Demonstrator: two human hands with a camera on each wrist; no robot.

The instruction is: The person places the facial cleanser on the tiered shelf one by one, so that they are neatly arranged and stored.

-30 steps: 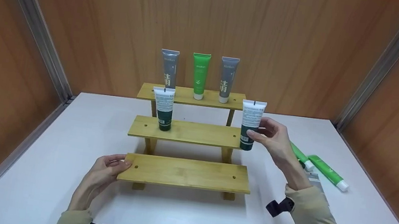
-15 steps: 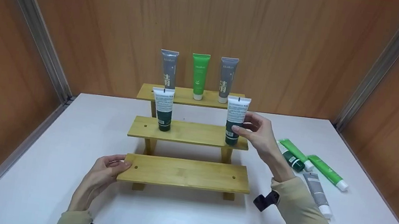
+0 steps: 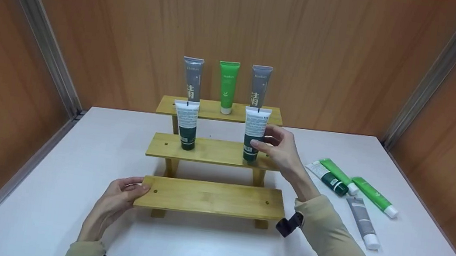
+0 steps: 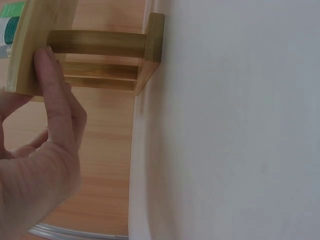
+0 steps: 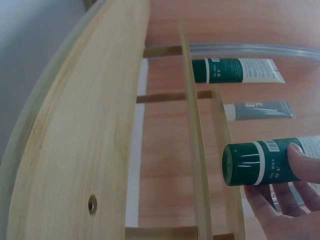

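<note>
A three-step bamboo display stand (image 3: 210,198) faces me on the white table. My left hand (image 3: 115,199) pinches the left end of its lowest step, thumb on top and fingers (image 4: 55,100) beneath. My right hand (image 3: 282,152) grips a white and dark green squeeze tube (image 3: 254,136), upright with its cap down, over the right part of the middle step. In the right wrist view the cap's base (image 5: 229,165) shows, with a gap between it and the step's edge. A matching tube (image 3: 186,124) stands at the middle step's left end.
On the top step stand a grey-blue tube (image 3: 192,78), a green tube (image 3: 228,85) and another grey-blue tube (image 3: 260,84), partly hidden. Right of the stand lie two green tubes (image 3: 374,196), a white and dark green tube (image 3: 329,179) and a grey tube (image 3: 363,223). Wooden walls enclose the table.
My right hand has carried its tube leftward, from beyond the middle step's right end to over that step. The tubes lying at right are uncovered. My left hand has stayed in place.
</note>
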